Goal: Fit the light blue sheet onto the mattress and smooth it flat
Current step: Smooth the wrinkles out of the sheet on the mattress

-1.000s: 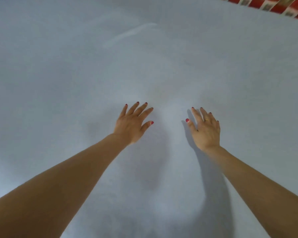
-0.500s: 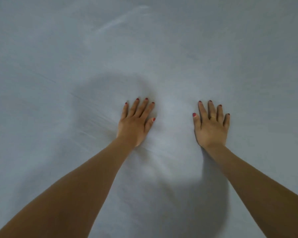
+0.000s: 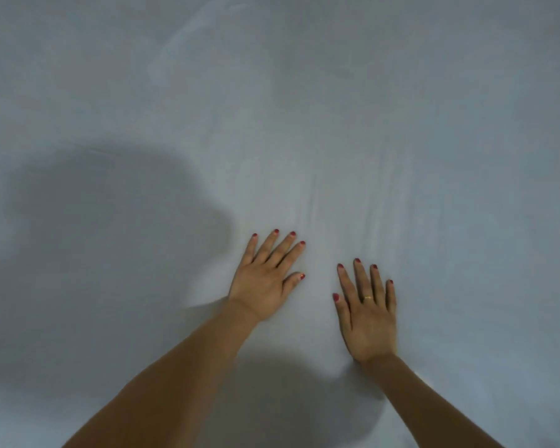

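The light blue sheet (image 3: 401, 108) fills the whole view, spread over the mattress, which is hidden beneath it. My left hand (image 3: 267, 279) lies palm down on the sheet near the middle, fingers spread and holding nothing. My right hand (image 3: 367, 313) lies flat beside it, a little nearer to me, fingers apart, a gold ring on one finger. Faint lengthwise creases (image 3: 337, 202) run in the cloth just beyond my fingertips. A pale fold mark (image 3: 188, 40) shows at the far left.
A dark shadow (image 3: 104, 227) falls across the sheet to the left of my hands. No bed edge or other object shows in the head view.
Both hands dropped onto the sheet and slid closer together, the right one pulling back toward me. The view moved in over the bed, and the red patterned edge at the top right left the frame.
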